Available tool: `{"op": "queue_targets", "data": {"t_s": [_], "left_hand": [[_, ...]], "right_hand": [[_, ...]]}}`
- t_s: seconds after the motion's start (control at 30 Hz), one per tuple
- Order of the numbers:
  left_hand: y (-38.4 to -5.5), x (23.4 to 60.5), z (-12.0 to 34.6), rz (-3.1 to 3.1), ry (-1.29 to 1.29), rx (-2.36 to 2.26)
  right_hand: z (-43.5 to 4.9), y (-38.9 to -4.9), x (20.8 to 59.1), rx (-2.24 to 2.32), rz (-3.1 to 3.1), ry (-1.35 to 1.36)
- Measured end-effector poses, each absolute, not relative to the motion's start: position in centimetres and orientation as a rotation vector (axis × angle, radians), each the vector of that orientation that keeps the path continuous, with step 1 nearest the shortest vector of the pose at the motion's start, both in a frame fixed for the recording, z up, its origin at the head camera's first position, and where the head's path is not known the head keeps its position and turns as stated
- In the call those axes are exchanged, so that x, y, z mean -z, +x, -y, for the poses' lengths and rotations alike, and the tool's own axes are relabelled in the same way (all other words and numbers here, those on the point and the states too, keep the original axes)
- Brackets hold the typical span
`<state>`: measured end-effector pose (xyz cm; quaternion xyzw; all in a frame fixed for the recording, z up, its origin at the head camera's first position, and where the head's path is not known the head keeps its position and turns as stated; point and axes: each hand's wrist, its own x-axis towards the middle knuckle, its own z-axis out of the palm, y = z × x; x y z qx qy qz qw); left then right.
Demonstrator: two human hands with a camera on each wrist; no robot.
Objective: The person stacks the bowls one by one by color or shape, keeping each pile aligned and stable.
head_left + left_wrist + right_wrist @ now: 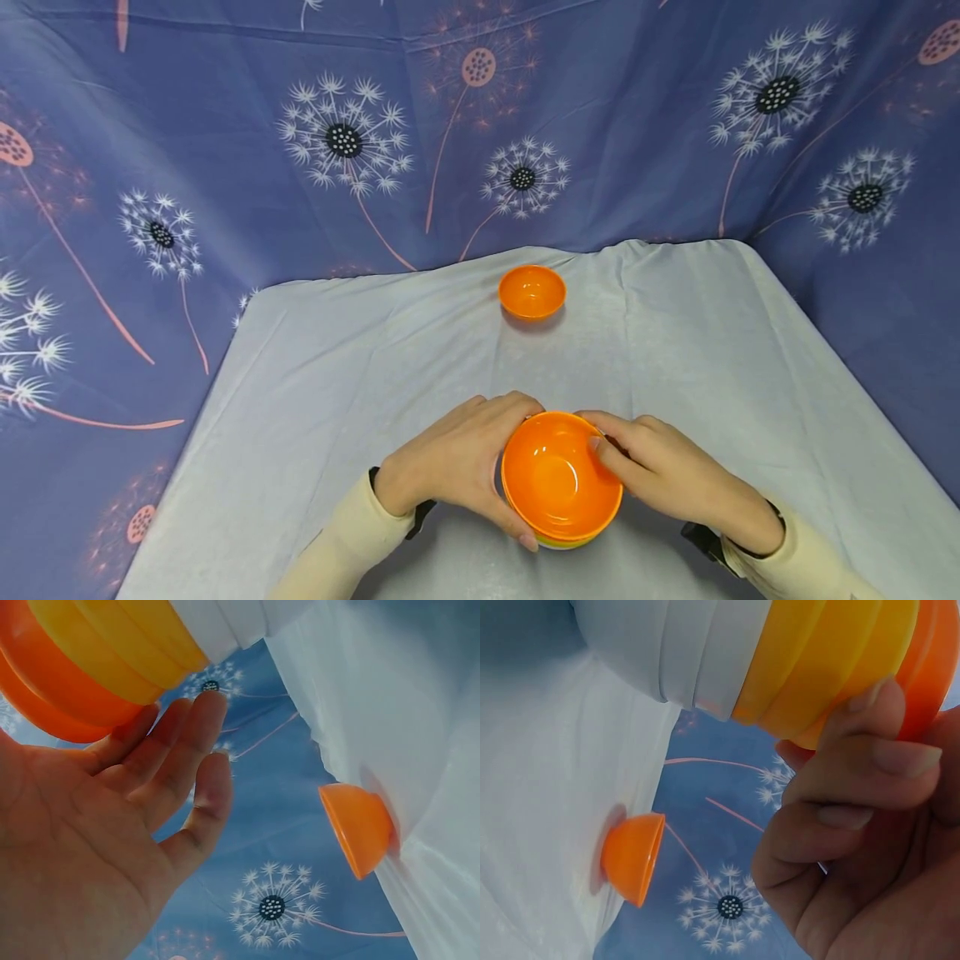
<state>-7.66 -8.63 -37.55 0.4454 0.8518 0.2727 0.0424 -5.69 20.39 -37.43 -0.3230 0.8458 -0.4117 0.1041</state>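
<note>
A stack of nested bowls [810, 667] stands near the front of the table, white at the bottom, yellow above and an orange bowl [558, 479] on top. Round its left side curves my left hand [465, 458], thumb at the near rim and fingers at the far side. In the left wrist view some of those fingers [161, 761] lie loosely beside the orange and yellow walls. My right hand [660, 467] pinches the orange bowl's right rim, thumb inside and fingers outside. The right wrist view shows those fingers [840, 772] bent against the stack.
Another orange bowl [532, 293] sits upright by itself toward the table's far edge. A pale cloth [360, 367] with some wrinkles covers the table. Blue dandelion-print fabric [420, 158] hangs behind it and along both sides.
</note>
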Motion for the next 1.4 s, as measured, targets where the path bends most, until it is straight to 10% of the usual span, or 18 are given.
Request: {"op": "queue_targets", "data": {"t_s": [1.03, 1.4], "left_hand": [[-7.9, 37.5, 8.5, -2.582, 1.390, -0.809], [-7.7, 37.3, 8.5, -2.588, 1.366, -0.766]], "right_hand": [[-19.6, -6.2, 37.4, 1.173, -2.596, -1.017], [-20.2, -13.4, 38.4, 1.510, -2.276, -0.449]]}}
